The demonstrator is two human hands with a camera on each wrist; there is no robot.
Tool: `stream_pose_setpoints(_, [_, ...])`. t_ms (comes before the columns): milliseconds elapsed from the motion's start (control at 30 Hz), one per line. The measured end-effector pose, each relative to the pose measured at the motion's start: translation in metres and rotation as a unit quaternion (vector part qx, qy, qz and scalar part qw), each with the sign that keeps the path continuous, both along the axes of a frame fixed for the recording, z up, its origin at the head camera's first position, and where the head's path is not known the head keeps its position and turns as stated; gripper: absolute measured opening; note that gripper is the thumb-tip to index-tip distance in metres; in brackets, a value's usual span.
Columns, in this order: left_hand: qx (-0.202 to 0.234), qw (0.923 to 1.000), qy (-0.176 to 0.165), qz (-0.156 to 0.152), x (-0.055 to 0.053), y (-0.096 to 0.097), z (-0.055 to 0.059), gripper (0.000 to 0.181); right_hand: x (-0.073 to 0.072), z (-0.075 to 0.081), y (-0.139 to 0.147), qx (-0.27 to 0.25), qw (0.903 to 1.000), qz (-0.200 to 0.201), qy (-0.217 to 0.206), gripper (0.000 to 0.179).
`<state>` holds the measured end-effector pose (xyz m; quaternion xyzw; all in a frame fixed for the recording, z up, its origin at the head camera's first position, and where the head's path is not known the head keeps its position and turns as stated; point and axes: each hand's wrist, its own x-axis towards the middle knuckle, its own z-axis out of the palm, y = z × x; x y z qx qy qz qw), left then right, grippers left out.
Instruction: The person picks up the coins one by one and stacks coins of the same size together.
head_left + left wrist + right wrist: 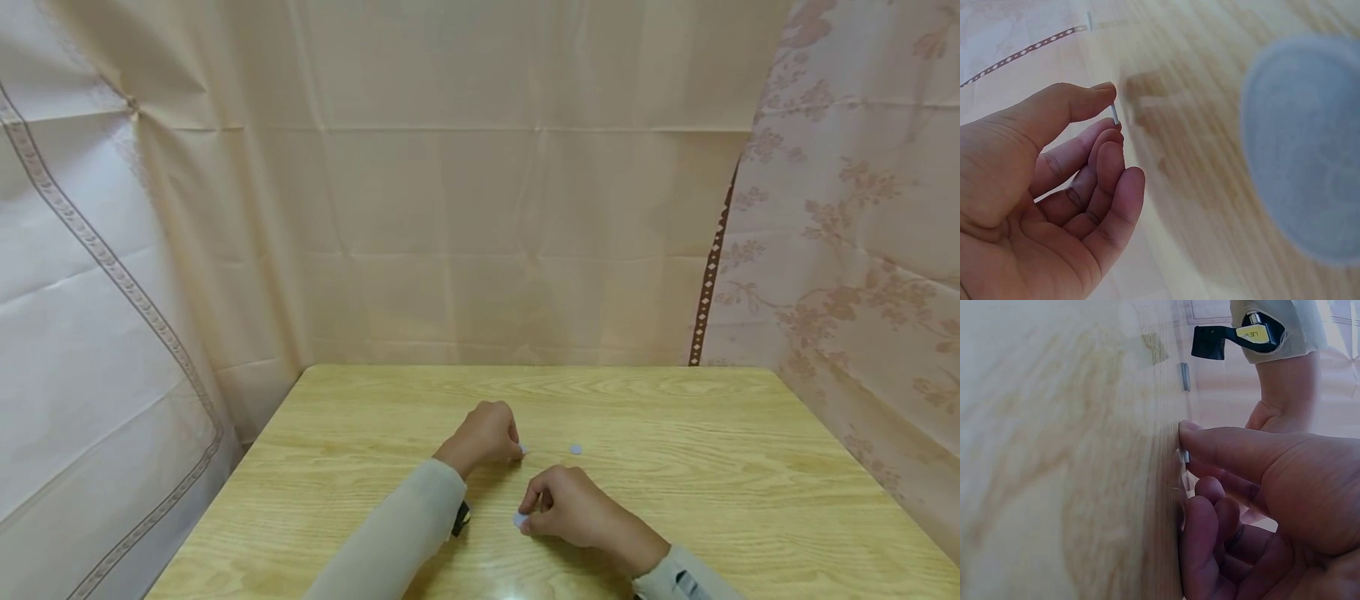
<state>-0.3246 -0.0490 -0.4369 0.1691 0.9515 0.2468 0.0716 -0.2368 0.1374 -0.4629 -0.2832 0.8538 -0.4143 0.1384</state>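
Note:
Near the middle of the table, my left hand (483, 432) pinches a small, thin, pale grey disc (1115, 114) between thumb and forefinger, seen edge-on in the left wrist view. Closer to me, my right hand (576, 506) holds another pale disc (520, 519) by its edge, low at the tabletop; its fingers partly hide it. A third disc (576, 449) lies flat beyond the right hand. Large and blurred in the left wrist view is a rounded grey disc (1310, 150) on the table near that camera. In the right wrist view, a disc (1185, 376) appears edge-on below the left wrist.
The wooden table (675, 417) has rounded far corners. A beige curtain (487, 208) hangs behind it, with patterned curtains (862, 250) at the sides. A black wrist camera (461, 518) sits under the left sleeve (397, 533).

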Motion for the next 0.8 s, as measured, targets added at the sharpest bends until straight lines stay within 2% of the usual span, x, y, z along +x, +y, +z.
stream_pose_setpoints(200, [0.021,0.9997,0.012,-0.008,0.001,-0.007,0.005,0.016,0.000,0.000,0.000,0.005,1.0000,-0.006,-0.002,0.011])
stream_pose_setpoints(567, [0.035,0.9992,0.017,-0.003,0.003,-0.017,0.010,0.016,0.000,0.001,0.000,0.008,0.9999,-0.011,-0.001,0.011])
stream_pose_setpoints(800, [0.051,0.9986,0.014,0.006,0.009,-0.024,0.010,0.012,0.000,0.001,0.000,0.006,0.9999,-0.011,-0.004,0.012])
